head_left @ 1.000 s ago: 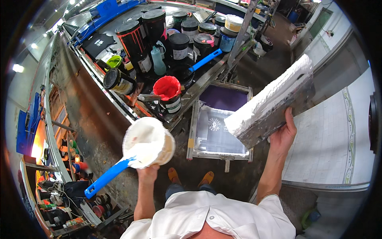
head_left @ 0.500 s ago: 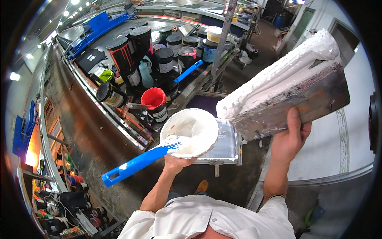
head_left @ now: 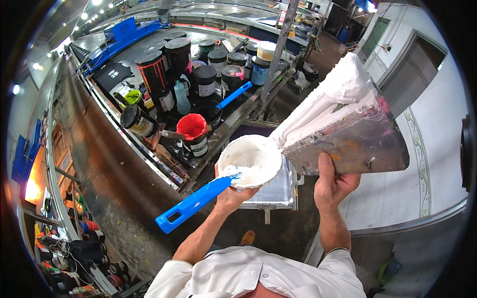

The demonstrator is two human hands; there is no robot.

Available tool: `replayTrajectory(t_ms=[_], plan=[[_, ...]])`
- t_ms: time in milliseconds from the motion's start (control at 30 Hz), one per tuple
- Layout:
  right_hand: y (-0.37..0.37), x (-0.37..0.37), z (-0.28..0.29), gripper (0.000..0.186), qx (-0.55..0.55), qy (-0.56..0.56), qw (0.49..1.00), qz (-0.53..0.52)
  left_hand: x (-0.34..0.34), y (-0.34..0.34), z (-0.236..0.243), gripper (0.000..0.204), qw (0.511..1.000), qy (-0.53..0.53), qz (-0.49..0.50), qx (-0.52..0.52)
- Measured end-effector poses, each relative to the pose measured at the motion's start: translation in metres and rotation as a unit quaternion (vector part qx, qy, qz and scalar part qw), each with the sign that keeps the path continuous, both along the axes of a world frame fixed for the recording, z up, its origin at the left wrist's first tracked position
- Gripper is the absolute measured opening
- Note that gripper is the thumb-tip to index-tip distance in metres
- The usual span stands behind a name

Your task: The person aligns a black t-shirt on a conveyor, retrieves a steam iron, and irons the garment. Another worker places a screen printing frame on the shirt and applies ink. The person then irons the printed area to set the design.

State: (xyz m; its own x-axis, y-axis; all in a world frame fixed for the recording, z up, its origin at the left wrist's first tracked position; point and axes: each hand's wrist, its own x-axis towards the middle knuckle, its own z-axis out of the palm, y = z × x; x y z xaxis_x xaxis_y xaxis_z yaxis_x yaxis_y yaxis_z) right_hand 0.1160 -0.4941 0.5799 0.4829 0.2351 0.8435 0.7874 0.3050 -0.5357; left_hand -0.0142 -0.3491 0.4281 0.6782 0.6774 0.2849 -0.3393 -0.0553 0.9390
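My left hand [head_left: 232, 197] supports a round tub [head_left: 271, 171] of thick white ink from below. A spatula with a slotted blue handle [head_left: 193, 202] leans out over the tub's near-left rim, its tip in the white ink. In my right hand [head_left: 333, 184] is a wide, stained squeegee [head_left: 355, 141], thumb on its near face. A thick band of white ink [head_left: 323, 99] coats its upper edge. The squeegee's left corner is at the tub's right rim; whether they touch I cannot tell. Below the tub lies a framed screen [head_left: 273, 192], partly hidden.
On the bench ahead stand several dark ink tubs [head_left: 204, 79], an open red ink tub [head_left: 193, 130] and a blue-handled tool [head_left: 234, 96]. A metal post [head_left: 278, 54] rises beside them. A white panel [head_left: 382, 198] lies right. Spools and cables [head_left: 89, 253] crowd the lower left.
The squeegee has moved left and down and tilted more steeply, its corner now at the tub. The tub and spatula have shifted right, the tub tipping toward the squeegee.
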Motion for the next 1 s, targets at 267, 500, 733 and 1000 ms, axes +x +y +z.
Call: replayTrajectory(t_ms=[267, 500, 733, 1000], plan=[[0.015, -0.004, 0.001, 0.008, 0.041, -0.008, 0.998, -0.051, -0.003, 0.005, 0.003, 0.082, 0.999, 0.024, 0.028, 0.004], [0.025, -0.002, -0.007, 0.011, 0.016, -0.009, 0.999, -0.050, 0.004, 0.012, 0.000, 0.097, 0.999, 0.005, 0.025, -0.046], [0.023, -0.002, -0.033, 0.021, -0.067, 0.016, 0.997, -0.021, 0.005, 0.014, 0.007, 0.096, 0.999, 0.049, 0.008, 0.022], [0.013, 0.007, -0.054, 0.031, -0.125, -0.009, 0.991, -0.050, 0.006, 0.017, 0.025, 0.091, 0.997, 0.049, 0.003, 0.065]])
